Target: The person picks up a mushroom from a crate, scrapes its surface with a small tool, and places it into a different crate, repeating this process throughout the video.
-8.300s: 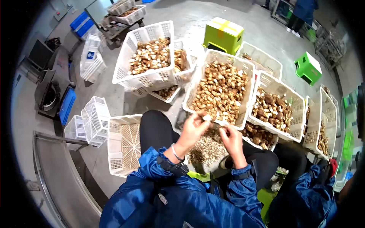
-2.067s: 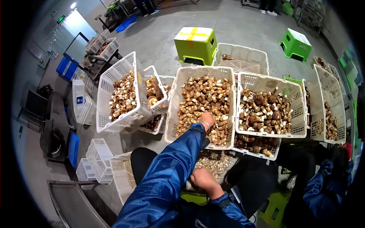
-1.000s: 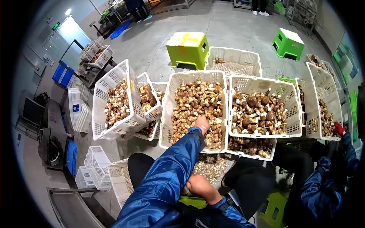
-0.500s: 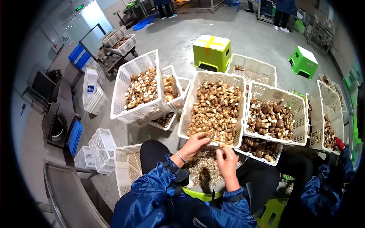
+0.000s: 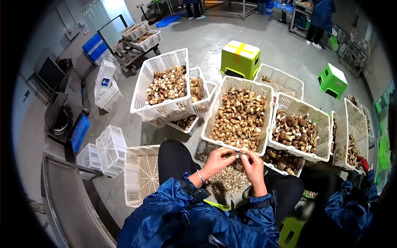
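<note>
My left hand [image 5: 217, 162], with a bracelet at its wrist, has its thumb and fingers pinched together. My right hand [image 5: 253, 168] is closed the same way beside it. Between the two sets of fingertips is a small whitish-brown mushroom [image 5: 237, 156], mostly hidden by the fingers. Just beyond my hands stands a white crate [image 5: 210, 122] heaped with brown-and-white mushrooms [image 5: 240, 115]. Below my hands, a container between my knees holds many small pale trimmings [image 5: 229, 180].
To the right are a crate of darker mushrooms [image 5: 295, 128] and a person's red-gloved hand [image 5: 363, 163]. Stacked mushroom crates [image 5: 159, 105] stand at left. A white crate [image 5: 132, 177] lies by my left knee. Green stools [image 5: 240, 60] stand beyond.
My hands have come together at the fingertips; they were apart before. The view has shifted slightly, so the crates near me sit further right.
</note>
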Tool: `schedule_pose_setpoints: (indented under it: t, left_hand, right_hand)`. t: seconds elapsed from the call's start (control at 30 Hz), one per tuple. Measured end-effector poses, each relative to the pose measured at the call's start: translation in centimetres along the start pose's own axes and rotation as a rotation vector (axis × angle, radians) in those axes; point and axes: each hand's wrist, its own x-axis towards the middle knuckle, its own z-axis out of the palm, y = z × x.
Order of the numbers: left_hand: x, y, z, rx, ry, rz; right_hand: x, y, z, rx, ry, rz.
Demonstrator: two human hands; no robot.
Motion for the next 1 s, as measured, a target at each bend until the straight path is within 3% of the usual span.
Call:
schedule_pose_setpoints:
  t: [0.13, 0.23, 0.27, 0.3, 0.37, 0.47, 0.57, 0.63, 0.7, 0.8, 0.9, 0.93, 1.0]
  left_hand:
    - [-0.4, 0.7, -0.4, -0.174, -0.067, -0.171]
    - [-0.6, 1.5, -0.2, -0.106, -0.029, -0.094]
    - [-0.6, 1.3, -0.2, -0.049, -0.031, -0.052]
    - [-0.5, 1.1, -0.1, 0.002, -0.018, -0.006]
    - [-0.6, 0.7, -0.3, -0.088, -0.048, -0.138]
    - [-0.7, 1.2, -0.3, -0.249, -0.054, -0.222]
    - [-0.7, 1.6, -0.3, -0.350, -0.033, -0.266]
    - [-0.6, 1.0, -0.2, -0.401, -0.027, -0.286]
    - [-0.6, 0.5, -0.2, -0.455, -0.023, -0.306]
    - [-0.7, 0.4, -0.2, -0.502, -0.024, -0.344]
    - [-0.5, 0.4, -0.2, -0.503, -0.030, -0.338]
    - [-0.5, 0.2, -0.1, -0.482, -0.033, -0.329]
    - [-0.4, -0.1, 0.1, -0.438, -0.042, -0.317]
  right_hand:
    - [0.3, 2.0, 0.2, 0.245, 0.068, 0.039]
    - [-0.5, 0.5, -0.3, 0.123, -0.003, 0.024]
    - [-0.5, 0.4, -0.2, -0.068, 0.024, -0.219]
    - [-0.5, 0.1, -0.1, -0.123, 0.019, -0.253]
    - [-1.0, -0.7, -0.3, 0.081, -0.004, 0.040]
    - [-0.3, 1.5, -0.4, 0.163, 0.017, -0.028]
    - [-0.8, -0.8, -0.6, 0.081, -0.011, -0.022]
    - [-0.7, -0.2, 0.2, -0.128, 0.039, -0.312]
    - [-0.6, 0.3, 0.2, -0.080, 0.018, -0.235]
    - [-0.5, 0.4, -0.1, 0.189, 0.027, 0.039]
    - [-0.5, 0.0, 0.1, -0.003, 0.002, -0.089]
    - [-0.5, -0.4, 0.5, -0.061, 0.027, -0.266]
    - [-0.4, -0.4, 0.7, -0.091, 0.037, -0.294]
